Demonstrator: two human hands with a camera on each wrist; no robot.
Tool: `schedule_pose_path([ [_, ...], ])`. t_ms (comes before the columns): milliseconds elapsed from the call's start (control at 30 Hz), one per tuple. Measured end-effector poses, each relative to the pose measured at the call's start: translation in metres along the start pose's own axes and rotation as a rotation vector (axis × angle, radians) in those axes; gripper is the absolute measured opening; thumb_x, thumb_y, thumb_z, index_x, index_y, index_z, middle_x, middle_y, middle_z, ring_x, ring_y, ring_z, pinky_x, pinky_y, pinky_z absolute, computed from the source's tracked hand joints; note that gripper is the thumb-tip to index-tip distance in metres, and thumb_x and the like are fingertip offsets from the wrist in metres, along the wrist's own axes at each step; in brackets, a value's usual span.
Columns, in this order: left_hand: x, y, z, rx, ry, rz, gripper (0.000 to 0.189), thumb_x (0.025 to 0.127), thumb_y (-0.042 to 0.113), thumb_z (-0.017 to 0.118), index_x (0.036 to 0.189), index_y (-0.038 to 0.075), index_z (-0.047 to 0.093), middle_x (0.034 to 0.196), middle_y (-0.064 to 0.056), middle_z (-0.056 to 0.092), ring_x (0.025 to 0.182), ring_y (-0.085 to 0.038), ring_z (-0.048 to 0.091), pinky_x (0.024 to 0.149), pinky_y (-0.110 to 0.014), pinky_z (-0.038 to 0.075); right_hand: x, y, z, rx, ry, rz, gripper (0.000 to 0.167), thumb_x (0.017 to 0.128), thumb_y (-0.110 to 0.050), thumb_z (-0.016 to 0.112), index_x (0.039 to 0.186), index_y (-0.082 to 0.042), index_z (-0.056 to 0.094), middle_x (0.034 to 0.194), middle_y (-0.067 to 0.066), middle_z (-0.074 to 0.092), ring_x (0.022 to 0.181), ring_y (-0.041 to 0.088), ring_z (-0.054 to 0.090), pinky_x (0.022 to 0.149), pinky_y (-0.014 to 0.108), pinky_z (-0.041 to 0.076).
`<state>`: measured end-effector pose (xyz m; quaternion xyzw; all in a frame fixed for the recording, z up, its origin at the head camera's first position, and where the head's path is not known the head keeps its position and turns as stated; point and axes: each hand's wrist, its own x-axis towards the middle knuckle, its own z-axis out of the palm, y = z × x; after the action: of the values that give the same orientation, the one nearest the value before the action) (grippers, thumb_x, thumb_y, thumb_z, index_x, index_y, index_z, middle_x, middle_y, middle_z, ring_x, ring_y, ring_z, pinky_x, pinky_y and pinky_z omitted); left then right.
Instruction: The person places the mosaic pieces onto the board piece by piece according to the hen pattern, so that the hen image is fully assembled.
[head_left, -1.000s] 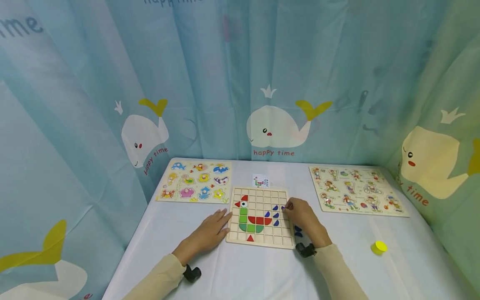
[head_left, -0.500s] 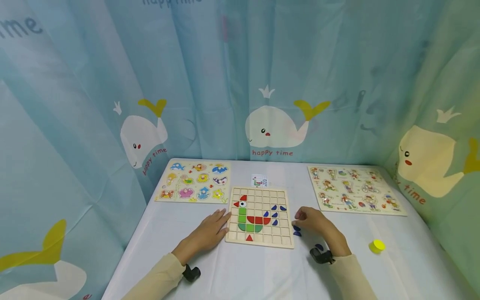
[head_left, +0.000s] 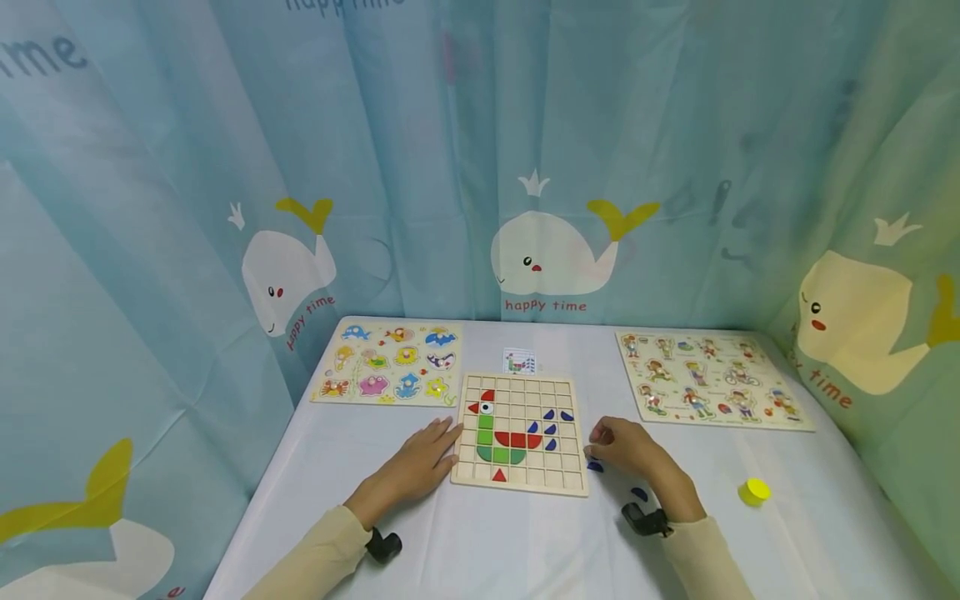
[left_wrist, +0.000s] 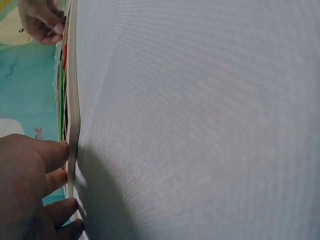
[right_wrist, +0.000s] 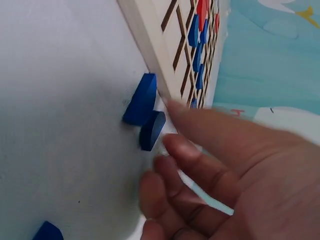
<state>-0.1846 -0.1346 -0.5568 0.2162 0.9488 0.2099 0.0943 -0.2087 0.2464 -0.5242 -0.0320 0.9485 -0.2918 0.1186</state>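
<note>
A wooden grid board (head_left: 550, 482) lies on the table, with red, green and blue pieces forming a bird in its cells. My left hand (head_left: 420, 458) rests at the board's left edge, fingertips touching the rim (left_wrist: 74, 110). Just off the right edge is my right hand (head_left: 633, 450). In the right wrist view its thumb and forefinger are apart, close to a blue half-round piece (right_wrist: 152, 131), with nothing visibly held. Another blue piece (right_wrist: 141, 100) lies against that one, beside the board. A further blue piece (head_left: 639, 494) lies near the right wrist.
Behind the board is a small picture card (head_left: 520, 362) with a bird pattern. A sea-animal puzzle board (head_left: 390, 363) lies at the back left, and a figure puzzle board (head_left: 712, 380) at the back right. A yellow cylinder (head_left: 754, 492) stands on the right.
My right hand has let go of a blue piece in the board's upper right part, then moved down and right to the loose blue pieces. The left hand has stayed in place.
</note>
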Motion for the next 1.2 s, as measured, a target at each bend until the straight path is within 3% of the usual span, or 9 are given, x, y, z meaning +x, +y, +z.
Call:
schedule_pose_path([
  [233, 0.000, -0.001, 0.001, -0.005, 0.004, 0.005, 0.059, 0.112, 0.035, 0.049, 0.166, 0.013, 0.036, 0.173, -0.012, 0.029, 0.161, -0.036, 0.024, 0.130, -0.056, 0.025, -0.004, 0.000, -0.001, -0.056, 0.022, 0.015, 0.013, 0.096, -0.014, 0.076, 0.096, -0.005, 0.067, 0.090, 0.006, 0.066, 0.080, 0.020, 0.058, 0.070, 0.036, 0.052],
  [867, 0.000, -0.001, 0.001, -0.003, 0.004, 0.005, 0.058, 0.112, 0.034, 0.049, 0.165, 0.013, 0.037, 0.172, -0.013, 0.031, 0.161, -0.036, 0.025, 0.130, -0.056, 0.026, -0.003, 0.005, 0.001, -0.081, 0.055, 0.029, 0.012, 0.095, -0.011, 0.076, 0.098, -0.002, 0.070, 0.092, 0.008, 0.068, 0.081, 0.021, 0.059, 0.073, 0.039, 0.054],
  [1200, 0.001, -0.001, 0.002, -0.001, 0.006, 0.009, 0.058, 0.112, 0.034, 0.049, 0.165, 0.013, 0.037, 0.172, -0.013, 0.031, 0.161, -0.036, 0.025, 0.129, -0.056, 0.026, 0.005, -0.015, 0.011, -0.060, 0.178, -0.016, 0.013, 0.096, -0.011, 0.075, 0.095, 0.000, 0.069, 0.090, 0.011, 0.067, 0.078, 0.022, 0.059, 0.068, 0.040, 0.054],
])
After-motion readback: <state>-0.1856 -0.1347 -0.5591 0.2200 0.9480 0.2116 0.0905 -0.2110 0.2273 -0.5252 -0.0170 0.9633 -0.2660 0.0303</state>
